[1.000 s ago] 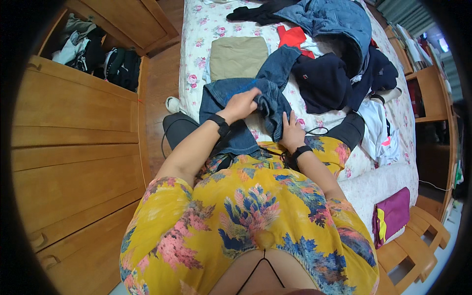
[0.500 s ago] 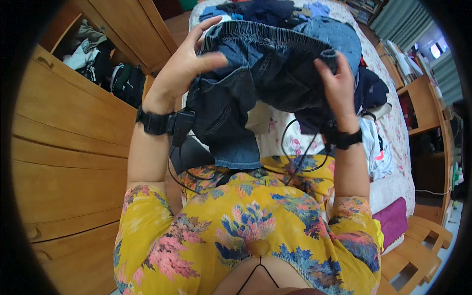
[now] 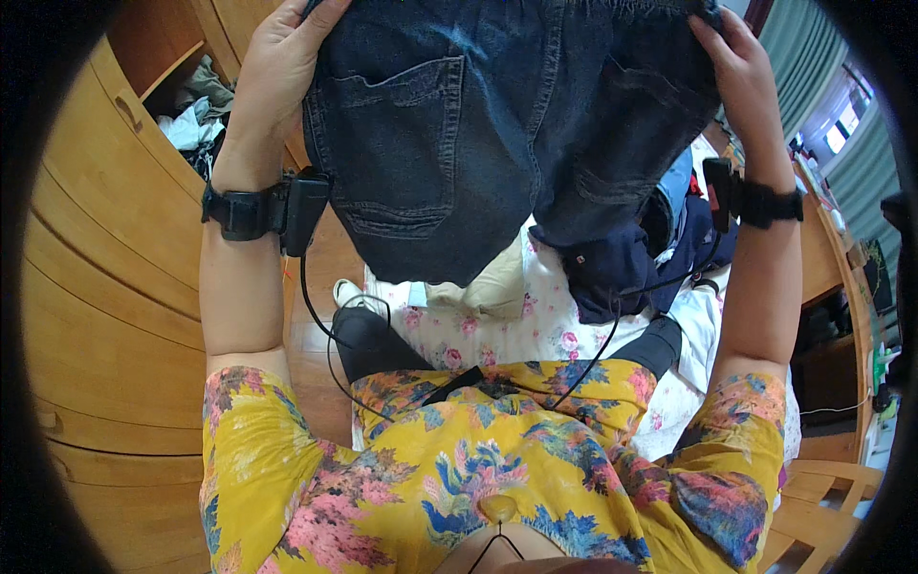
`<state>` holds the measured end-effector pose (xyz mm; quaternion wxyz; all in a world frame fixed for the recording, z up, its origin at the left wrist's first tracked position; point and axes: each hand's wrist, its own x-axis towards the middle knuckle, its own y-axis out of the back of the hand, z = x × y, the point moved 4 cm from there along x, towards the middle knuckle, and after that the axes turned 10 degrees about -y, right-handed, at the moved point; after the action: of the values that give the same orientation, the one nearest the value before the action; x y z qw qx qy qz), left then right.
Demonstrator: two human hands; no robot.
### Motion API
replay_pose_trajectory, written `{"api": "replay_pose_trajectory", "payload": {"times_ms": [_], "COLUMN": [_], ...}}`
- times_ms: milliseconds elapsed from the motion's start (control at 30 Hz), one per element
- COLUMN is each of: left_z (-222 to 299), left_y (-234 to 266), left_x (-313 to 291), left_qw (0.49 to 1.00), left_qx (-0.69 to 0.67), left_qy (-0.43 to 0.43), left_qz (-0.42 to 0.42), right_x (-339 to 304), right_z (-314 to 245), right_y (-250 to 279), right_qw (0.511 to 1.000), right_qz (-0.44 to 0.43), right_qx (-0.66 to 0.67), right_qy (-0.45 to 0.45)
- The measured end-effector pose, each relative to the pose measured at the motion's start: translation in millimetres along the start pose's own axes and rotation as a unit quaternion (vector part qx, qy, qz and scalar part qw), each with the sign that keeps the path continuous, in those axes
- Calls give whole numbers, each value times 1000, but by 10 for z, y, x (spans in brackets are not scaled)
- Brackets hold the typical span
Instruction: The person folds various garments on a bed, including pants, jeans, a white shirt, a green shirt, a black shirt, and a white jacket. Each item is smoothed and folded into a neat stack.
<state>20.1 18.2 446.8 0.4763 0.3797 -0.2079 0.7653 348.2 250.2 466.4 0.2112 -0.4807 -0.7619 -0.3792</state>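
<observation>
Dark blue denim shorts (image 3: 497, 143) hang stretched out in front of me, held up by the gathered waistband. My left hand (image 3: 277, 62) grips one waist corner at the upper left, its fingertips partly cut off by the picture's edge. At the other corner my right hand (image 3: 741, 72) is closed on the waistband. Two stitched patch pockets face me. Behind and below the shorts, a cream garment (image 3: 483, 287) and a navy garment (image 3: 612, 268) lie on a flowered bedsheet (image 3: 574, 342).
A wooden wardrobe (image 3: 105, 287) fills the left, with crumpled clothes (image 3: 196, 120) in an open compartment. Pale clothing (image 3: 696, 320) lies on the bed's right side. A wooden chair (image 3: 822, 507) and a desk (image 3: 832, 258) stand at right. Cables (image 3: 306, 287) hang from straps on both wrists.
Both hands have risen and spread apart, lifting the shorts higher. The shorts went from bunched and slanted to pulled wide, with the pockets facing me.
</observation>
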Motion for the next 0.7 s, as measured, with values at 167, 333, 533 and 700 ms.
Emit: {"api": "replay_pose_trajectory", "payload": {"times_ms": [167, 333, 533, 700], "left_z": [552, 316, -538, -659], "left_y": [94, -354, -1120, -1141], "left_x": [-185, -13, -22, -100], "left_qw": [875, 879, 966, 980], "left_qx": [361, 350, 232, 177], "left_qy": [-244, -270, -112, -78], "left_qz": [211, 179, 0, -45], "right_x": [-268, -113, 204, -214], "right_z": [-434, -988, -933, -921], "right_y": [394, -161, -1168, -1162], "right_qw": [989, 866, 939, 907], "right_qz": [70, 201, -71, -208], "right_qx": [45, -350, 335, 361], "right_qy": [120, 296, 20, -60]}}
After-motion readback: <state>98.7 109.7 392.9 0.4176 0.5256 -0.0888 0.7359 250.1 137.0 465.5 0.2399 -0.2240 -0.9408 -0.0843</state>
